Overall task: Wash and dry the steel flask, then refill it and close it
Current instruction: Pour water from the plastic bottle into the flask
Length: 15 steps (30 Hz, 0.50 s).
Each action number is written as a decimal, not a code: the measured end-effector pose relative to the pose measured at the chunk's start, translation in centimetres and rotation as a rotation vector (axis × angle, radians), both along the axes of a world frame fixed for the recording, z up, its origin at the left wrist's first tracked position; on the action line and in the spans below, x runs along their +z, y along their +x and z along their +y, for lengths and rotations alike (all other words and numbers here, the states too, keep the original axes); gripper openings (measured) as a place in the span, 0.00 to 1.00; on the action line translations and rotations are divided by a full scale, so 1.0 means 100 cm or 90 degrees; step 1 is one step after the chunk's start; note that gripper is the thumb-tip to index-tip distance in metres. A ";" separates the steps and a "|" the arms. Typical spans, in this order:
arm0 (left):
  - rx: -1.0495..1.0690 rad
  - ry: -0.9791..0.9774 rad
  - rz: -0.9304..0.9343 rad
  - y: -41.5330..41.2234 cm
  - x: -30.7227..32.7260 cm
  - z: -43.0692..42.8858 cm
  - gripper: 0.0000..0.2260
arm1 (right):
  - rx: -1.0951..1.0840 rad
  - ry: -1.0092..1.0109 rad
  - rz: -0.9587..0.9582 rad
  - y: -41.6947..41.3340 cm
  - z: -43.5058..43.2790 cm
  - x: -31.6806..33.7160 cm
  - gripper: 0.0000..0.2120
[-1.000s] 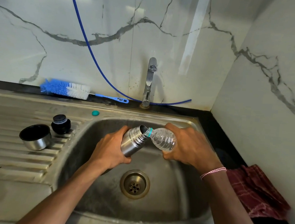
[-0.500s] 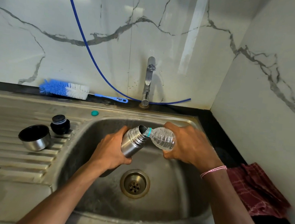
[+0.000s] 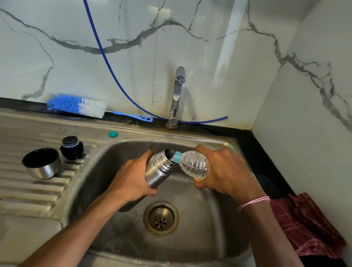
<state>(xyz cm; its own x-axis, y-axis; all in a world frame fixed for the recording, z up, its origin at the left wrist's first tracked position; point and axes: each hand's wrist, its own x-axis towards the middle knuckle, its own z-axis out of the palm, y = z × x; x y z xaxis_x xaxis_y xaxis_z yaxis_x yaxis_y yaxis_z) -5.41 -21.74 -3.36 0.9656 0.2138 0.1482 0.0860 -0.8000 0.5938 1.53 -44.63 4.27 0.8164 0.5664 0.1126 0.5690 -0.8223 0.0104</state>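
Head view: over the sink [image 3: 216, 220], my left hand [image 3: 133, 180] has its grip clamped round the tilted steel flask [image 3: 159, 171]. My right hand [image 3: 226, 175] has its grip clamped on a plastic bottle [image 3: 193, 163], whose neck is at the flask's open mouth. The cup [image 3: 41, 163] and the stopper [image 3: 71, 148] stand on the drainboard [image 3: 9, 183].
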 end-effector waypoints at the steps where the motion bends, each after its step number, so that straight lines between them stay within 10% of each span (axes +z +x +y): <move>1: 0.002 0.002 0.002 0.000 0.000 0.000 0.45 | -0.001 0.000 0.002 0.000 0.000 0.000 0.39; 15: -0.010 0.001 -0.012 0.001 -0.004 0.002 0.45 | -0.009 -0.002 0.011 -0.001 0.001 -0.002 0.41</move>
<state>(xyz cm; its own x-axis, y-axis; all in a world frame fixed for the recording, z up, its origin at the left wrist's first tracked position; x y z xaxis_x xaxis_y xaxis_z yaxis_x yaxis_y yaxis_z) -5.28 -21.54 -3.76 0.9658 0.1987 0.1664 0.0628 -0.8024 0.5934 1.42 -44.51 4.10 0.8259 0.5555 0.0968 0.5579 -0.8299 0.0027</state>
